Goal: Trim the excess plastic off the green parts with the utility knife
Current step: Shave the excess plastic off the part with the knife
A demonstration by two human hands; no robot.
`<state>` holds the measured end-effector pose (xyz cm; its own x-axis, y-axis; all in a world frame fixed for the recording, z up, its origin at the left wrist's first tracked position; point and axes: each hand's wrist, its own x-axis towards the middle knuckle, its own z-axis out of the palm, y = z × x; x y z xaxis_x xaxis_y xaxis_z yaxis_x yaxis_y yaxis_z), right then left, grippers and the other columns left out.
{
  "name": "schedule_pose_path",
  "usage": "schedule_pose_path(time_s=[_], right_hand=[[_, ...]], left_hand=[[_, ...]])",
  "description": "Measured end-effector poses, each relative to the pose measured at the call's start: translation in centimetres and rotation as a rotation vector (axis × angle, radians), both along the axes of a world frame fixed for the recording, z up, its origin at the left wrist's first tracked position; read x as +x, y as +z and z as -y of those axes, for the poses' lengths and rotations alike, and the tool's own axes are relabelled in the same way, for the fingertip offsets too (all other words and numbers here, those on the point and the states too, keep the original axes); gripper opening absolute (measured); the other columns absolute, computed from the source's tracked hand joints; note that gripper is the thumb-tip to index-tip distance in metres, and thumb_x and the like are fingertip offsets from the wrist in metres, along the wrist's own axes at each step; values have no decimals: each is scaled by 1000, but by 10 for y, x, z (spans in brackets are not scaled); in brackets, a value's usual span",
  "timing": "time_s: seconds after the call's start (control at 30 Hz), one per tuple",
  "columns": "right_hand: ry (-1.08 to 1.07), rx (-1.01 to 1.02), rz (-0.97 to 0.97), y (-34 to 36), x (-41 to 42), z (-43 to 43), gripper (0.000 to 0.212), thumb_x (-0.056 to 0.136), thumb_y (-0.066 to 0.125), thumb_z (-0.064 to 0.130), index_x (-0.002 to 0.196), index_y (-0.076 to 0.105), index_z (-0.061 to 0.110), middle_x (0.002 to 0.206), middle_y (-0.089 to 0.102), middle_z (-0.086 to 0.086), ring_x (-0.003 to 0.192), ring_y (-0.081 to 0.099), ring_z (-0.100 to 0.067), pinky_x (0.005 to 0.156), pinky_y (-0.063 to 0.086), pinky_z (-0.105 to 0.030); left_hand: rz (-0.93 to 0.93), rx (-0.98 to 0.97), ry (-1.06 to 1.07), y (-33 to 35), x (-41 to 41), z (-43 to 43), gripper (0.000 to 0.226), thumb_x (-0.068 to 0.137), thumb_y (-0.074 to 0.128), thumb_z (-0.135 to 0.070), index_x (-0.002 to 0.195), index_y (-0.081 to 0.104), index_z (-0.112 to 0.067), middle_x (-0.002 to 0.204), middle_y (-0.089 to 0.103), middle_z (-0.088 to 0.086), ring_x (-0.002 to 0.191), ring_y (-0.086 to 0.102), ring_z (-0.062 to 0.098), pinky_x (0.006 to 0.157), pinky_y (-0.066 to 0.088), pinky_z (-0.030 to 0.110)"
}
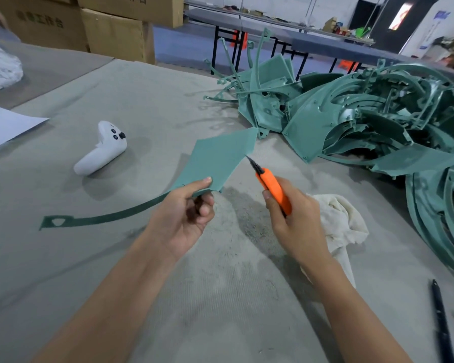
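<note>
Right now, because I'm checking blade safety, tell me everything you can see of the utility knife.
The utility knife has a bright orange, plastic-looking body and a dark, narrow blade extended from its front. The right-hand grip curls round its rear half. It is held above the table, pointing away and left, its tip at the right edge of the green part.

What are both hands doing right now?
Left hand: holding the green part by its near edge.
Right hand: gripping the orange knife.
</note>
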<state>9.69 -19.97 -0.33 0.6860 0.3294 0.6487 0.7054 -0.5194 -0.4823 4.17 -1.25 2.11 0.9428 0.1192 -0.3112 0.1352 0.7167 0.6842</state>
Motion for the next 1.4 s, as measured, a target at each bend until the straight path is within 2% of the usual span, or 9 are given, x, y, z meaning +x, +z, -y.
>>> schedule_pose_path(time_s=[0.17,0.3,0.43,0.63,0.8,0.97,1.17,1.3,1.4], right_hand=[[69,-103,-9,-5,-7,-1,26,94,59,17,119,63,11,76,55,11,59,48,-8,56,39,-24],[152,-180,-34,-8,-15,2,32,92,62,17,124,64,13,97,70,1,73,64,-20,64,52,-38],[67,-111,-15,-1,-7,5,27,94,58,20,119,64,12,77,55,14,58,46,-4,58,37,-15],[-35,-43,39,1,-4,8,21,95,57,16,112,64,7,68,55,5,52,45,-8,53,32,-15],[110,-217,-3,-4,-17,0,33,92,60,18,124,64,10,99,71,-4,71,65,-24,62,54,-41],[19,-71,-1,-2,-7,2,28,94,58,17,120,64,9,76,50,19,55,43,-1,57,34,-12],[170,-176,-60,-7,-19,-2,28,93,60,17,121,65,13,89,68,3,68,59,-15,63,47,-29],[107,-87,-49,-4,-12,-2,23,93,59,18,116,65,13,73,54,19,58,49,-5,57,36,-13],[36,-27,-35,-3,-8,-2,19,95,56,19,111,64,12,63,49,13,53,48,-11,51,33,-15]], left_hand=[[-13,-34,-11,1,0,0,16,91,53,-6,77,50,-12,47,47,1,30,36,6,30,23,14],[-26,-23,7,0,0,-2,24,91,53,-5,70,46,-13,46,47,2,29,36,7,30,22,14],[-6,-6,-45,-2,0,-2,16,89,54,-6,74,50,-12,46,48,2,29,37,7,29,24,15],[-4,16,-62,-4,0,0,10,87,56,-6,78,53,-11,48,48,2,30,37,6,30,23,14],[-32,4,-28,-3,1,-2,23,89,55,-5,69,48,-13,47,48,2,29,37,7,29,23,15],[-18,15,-46,-3,-1,-2,15,87,57,-6,75,51,-12,48,48,2,31,38,7,30,24,15],[-40,2,0,-1,0,-2,22,90,56,-6,71,47,-13,47,48,3,30,37,7,30,23,15],[-30,-12,-25,-1,-1,-1,17,88,57,-6,74,50,-12,48,48,3,30,37,7,30,24,14],[-26,-10,-52,-1,-2,1,12,87,57,-6,78,53,-12,48,49,3,30,38,6,30,24,14]])
